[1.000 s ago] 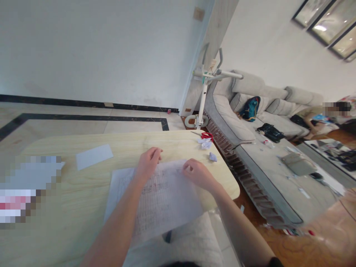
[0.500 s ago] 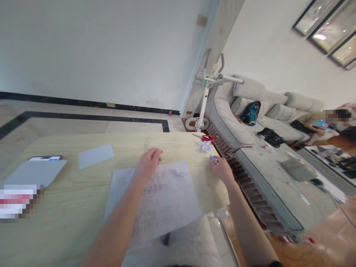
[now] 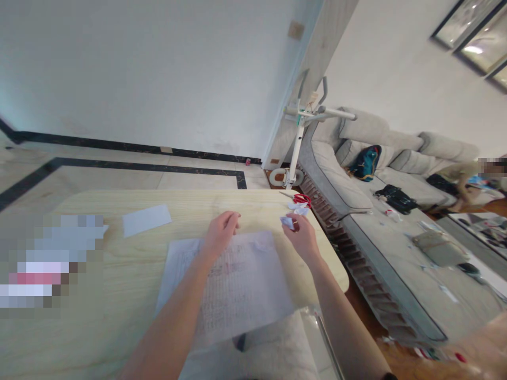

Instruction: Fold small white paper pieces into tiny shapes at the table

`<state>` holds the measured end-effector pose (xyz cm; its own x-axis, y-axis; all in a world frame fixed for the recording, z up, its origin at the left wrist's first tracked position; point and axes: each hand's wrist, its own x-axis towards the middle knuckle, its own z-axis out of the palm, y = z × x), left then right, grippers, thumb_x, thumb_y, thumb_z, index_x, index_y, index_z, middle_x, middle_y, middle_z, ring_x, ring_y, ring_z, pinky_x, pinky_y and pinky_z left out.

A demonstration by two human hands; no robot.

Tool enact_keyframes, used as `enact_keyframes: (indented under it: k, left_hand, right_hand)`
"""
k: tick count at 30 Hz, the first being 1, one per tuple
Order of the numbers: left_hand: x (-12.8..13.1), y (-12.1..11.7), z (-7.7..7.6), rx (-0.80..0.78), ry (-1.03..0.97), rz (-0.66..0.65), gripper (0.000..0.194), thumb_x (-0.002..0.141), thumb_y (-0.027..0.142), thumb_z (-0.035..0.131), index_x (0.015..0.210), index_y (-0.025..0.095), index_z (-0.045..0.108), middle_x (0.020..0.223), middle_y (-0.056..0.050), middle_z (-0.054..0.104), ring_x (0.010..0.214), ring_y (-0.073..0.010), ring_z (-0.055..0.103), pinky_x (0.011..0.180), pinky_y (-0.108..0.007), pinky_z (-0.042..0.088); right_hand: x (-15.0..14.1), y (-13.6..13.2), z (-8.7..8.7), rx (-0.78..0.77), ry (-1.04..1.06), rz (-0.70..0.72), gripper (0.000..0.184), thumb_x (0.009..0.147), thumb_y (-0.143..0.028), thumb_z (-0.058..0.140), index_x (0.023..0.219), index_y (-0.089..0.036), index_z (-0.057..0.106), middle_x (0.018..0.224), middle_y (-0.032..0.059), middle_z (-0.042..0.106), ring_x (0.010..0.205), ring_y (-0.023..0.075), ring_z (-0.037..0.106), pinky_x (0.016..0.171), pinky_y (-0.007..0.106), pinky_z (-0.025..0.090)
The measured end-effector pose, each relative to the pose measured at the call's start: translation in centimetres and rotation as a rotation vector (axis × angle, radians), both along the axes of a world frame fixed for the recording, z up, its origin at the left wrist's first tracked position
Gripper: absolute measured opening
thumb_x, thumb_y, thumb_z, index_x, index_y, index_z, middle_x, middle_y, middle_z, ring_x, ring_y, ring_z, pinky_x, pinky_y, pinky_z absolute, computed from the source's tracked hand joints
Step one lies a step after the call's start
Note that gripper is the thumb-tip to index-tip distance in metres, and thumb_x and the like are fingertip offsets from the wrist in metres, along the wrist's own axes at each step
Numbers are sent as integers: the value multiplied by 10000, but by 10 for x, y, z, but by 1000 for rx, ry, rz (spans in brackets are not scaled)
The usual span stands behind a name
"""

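My right hand (image 3: 304,240) is closed on a small crumpled piece of paper (image 3: 287,223), pinched between thumb and fingers just above the table. A large printed sheet (image 3: 245,285) lies on the table, with its lower edge by the front edge. Over the far edge of this sheet rests my left hand (image 3: 222,232), its fingers curled together; whether anything is in them is hidden. Beyond my right hand, near the far right corner, are more crumpled paper scraps (image 3: 300,209) and red-handled scissors (image 3: 301,199).
A blank white paper (image 3: 146,220) lies toward the left of the wooden table (image 3: 130,295). Farther left, a blurred-out patch covers some items. To the right stands a grey sofa (image 3: 400,264) with bags on it and a person (image 3: 461,177) beyond. White exercise equipment (image 3: 296,148) stands behind the table.
My right hand has moved left, toward the printed sheet, with the crumpled paper in it. My left hand stays by the sheet's far edge. The whole view has shifted slightly.
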<state>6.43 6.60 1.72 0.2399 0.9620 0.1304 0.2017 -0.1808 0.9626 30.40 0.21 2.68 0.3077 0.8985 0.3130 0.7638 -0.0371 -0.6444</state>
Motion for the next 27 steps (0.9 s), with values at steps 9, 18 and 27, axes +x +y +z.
enact_keyframes:
  k: [9,18,27]
  left_hand:
    - [3,0,-2,-33,-83,-106,389,857,431,418,1034,154,627,752,-36,645,566,-116,565,564,-239,462]
    - [1,2,-2,-10,-8,-83,358,828,435,491,1034,182,637,820,-46,685,653,-153,629,651,-276,495]
    - [2,3,-10,107,106,-88,307,848,371,467,1061,208,618,843,-30,679,700,-149,628,678,-269,480]
  right_hand:
    - [-93,34,-4,72,200,306,327,737,-208,591,1061,-214,634,884,44,599,695,133,579,665,271,496]
    - [-88,37,-21,43,377,266,384,735,-235,606,1117,-198,606,951,71,660,735,153,625,683,295,526]
    - [-90,36,-22,78,369,267,325,742,-223,584,1062,-215,640,971,71,661,783,165,632,717,306,537]
